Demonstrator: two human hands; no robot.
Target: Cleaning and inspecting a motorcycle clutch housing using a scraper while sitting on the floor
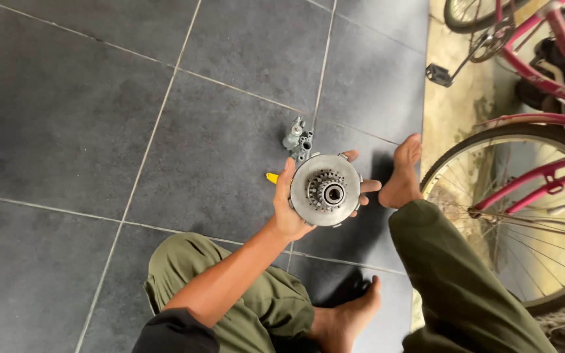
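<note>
Left hand (295, 209), fingers spread under the metal disc (325, 190), cups it above the floor; my right hand is out of view. Held from below only, it could tip off and chip a tile (67, 104). Beside it: carburetor (297, 138), yellow tool (272, 177), pink bicycle (531, 176).

The floor (67, 117) is laid with large dark grey tiles, divided by pale grout lines that run diagonally from 12 o'clock toward 7 o'clock and from 9 o'clock toward 3 o'clock. At 1 to 3 o'clock the tiling is bounded by a strip of bare concrete (452, 111), stained and lighter in tone. A pink bicycle (544, 78) is parked on this strip, its spoked wheel (524, 216) seen at 3 to 4 o'clock. Soft, even daylight is cast throughout.
</note>
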